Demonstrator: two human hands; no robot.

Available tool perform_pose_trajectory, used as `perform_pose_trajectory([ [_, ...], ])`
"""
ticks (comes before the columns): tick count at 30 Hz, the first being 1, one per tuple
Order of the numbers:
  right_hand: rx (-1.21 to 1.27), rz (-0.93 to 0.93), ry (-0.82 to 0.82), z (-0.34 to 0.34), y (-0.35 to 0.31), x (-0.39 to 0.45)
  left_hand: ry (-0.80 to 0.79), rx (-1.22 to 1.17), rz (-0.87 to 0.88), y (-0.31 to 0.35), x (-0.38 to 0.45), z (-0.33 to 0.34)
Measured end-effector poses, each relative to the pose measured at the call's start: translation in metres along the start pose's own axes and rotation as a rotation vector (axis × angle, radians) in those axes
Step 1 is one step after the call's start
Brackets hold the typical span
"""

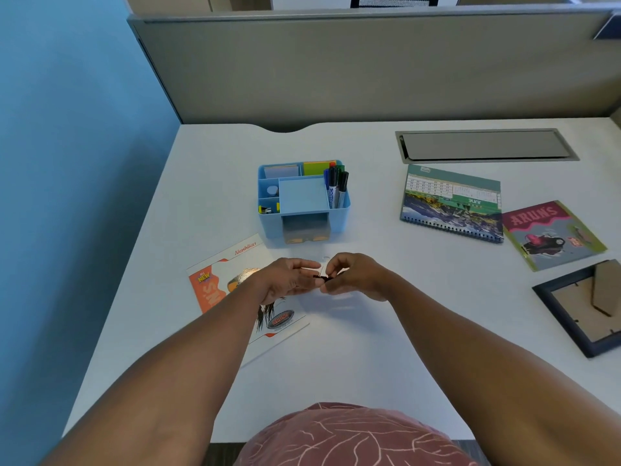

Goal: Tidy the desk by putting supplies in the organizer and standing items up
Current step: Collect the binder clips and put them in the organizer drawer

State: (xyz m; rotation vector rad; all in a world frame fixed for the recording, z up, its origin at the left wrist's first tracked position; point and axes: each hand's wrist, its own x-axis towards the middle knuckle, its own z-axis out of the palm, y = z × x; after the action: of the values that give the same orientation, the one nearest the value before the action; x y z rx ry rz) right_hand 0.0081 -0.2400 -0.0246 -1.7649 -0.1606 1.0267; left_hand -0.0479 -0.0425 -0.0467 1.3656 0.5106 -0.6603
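Both hands meet just above the white desk (369, 331), in front of the light-blue plastic desk organizer (304, 200). The right hand (356, 277) pinches a small black binder clip (322, 278) in curled fingertips; the left hand (285, 277) touches it with looser fingers. The clip's wire loops point away, toward the organizer, which lies straight ahead, about equally near both hands.
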Motion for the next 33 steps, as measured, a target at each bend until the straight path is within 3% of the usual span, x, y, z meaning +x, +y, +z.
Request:
perform_pose_trajectory([
  [5,0.095,-0.006,0.003,-0.007,-0.007,0.002,0.028,-0.004,0.08,0.008,-0.003,-0.004],
  [13,-0.276,-0.144,0.065,0.003,-0.031,0.008,0.071,-0.054,0.118,0.01,-0.007,-0.012],
  [20,-0.329,-0.224,0.183,0.007,-0.048,0.01,0.123,-0.076,0.091,0.006,-0.011,-0.026],
  [27,-0.303,-0.46,0.5,0.002,-0.069,0.023,0.374,0.211,0.142,-0.003,-0.002,-0.03],
  [33,-0.437,-0.53,0.515,-0.001,-0.076,0.034,0.597,0.278,0.205,0.003,0.0,-0.026],
])
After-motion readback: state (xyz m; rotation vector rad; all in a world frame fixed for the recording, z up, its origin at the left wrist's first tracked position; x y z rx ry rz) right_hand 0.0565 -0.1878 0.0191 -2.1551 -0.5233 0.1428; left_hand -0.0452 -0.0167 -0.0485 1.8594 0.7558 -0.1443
